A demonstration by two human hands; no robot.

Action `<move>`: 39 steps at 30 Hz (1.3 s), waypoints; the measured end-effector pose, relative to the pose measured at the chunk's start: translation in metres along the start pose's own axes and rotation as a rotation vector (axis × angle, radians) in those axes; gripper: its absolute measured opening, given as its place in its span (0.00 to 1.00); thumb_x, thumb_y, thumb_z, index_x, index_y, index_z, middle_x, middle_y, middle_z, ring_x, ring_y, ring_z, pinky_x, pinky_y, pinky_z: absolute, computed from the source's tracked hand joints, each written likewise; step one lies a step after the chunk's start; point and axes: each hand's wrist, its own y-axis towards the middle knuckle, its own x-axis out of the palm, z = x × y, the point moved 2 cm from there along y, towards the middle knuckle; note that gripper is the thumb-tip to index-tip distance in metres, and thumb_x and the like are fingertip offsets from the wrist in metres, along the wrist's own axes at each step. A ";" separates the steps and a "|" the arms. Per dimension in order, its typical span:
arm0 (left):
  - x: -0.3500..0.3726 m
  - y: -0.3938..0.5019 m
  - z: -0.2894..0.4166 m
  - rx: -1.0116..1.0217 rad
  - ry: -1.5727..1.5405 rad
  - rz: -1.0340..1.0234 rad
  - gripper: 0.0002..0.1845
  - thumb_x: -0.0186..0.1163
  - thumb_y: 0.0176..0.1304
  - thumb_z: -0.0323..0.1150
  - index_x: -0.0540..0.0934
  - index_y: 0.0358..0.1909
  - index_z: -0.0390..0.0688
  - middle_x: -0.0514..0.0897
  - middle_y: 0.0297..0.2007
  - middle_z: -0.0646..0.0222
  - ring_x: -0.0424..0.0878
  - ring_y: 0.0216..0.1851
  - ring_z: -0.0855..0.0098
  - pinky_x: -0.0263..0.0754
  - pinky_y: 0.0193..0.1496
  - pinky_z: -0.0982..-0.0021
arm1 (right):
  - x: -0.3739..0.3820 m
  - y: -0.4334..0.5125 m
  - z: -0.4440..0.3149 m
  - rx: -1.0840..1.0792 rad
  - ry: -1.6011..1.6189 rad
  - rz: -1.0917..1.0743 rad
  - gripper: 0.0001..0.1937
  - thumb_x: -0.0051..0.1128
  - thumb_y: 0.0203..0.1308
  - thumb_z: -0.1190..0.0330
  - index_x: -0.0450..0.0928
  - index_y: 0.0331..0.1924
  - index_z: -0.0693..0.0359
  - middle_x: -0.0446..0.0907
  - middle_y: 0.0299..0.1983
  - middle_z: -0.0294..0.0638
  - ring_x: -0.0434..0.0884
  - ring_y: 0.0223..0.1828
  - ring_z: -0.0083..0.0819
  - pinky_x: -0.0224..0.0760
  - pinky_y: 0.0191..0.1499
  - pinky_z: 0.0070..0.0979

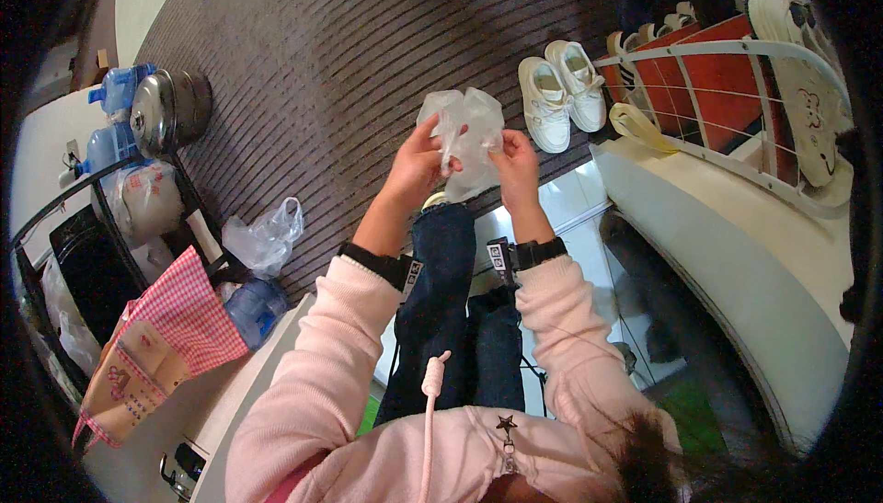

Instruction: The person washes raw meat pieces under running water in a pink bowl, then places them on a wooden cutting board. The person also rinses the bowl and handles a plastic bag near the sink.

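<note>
A translucent white plastic bag (476,158) is held up in front of me, above the ribbed brown floor mat (331,75). My left hand (421,158) grips its left side; some fingers lie behind or inside the thin plastic. The bag's right edge is pinched between the thumb and fingers of my right hand (516,161). Both wrists wear black straps with printed tags. My leg in dark jeans shows under the hands, and a light shoe tip (434,201) is partly hidden by the bag.
White sneakers (548,106) stand on the mat at the right, beside a white wire rack (697,96) of shoes. At the left are a steel pot (162,113), blue water jugs (110,148), a clear plastic bag (265,237) and a pink checked apron (183,317).
</note>
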 end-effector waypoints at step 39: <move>-0.161 0.025 -0.014 -0.158 0.637 0.534 0.28 0.61 0.44 0.26 0.68 0.52 0.43 0.74 0.44 0.59 0.76 0.36 0.65 0.72 0.33 0.68 | -0.048 0.023 0.066 0.216 -0.072 0.009 0.25 0.57 0.49 0.68 0.64 0.54 0.57 0.73 0.38 0.38 0.70 0.36 0.24 0.64 0.36 0.20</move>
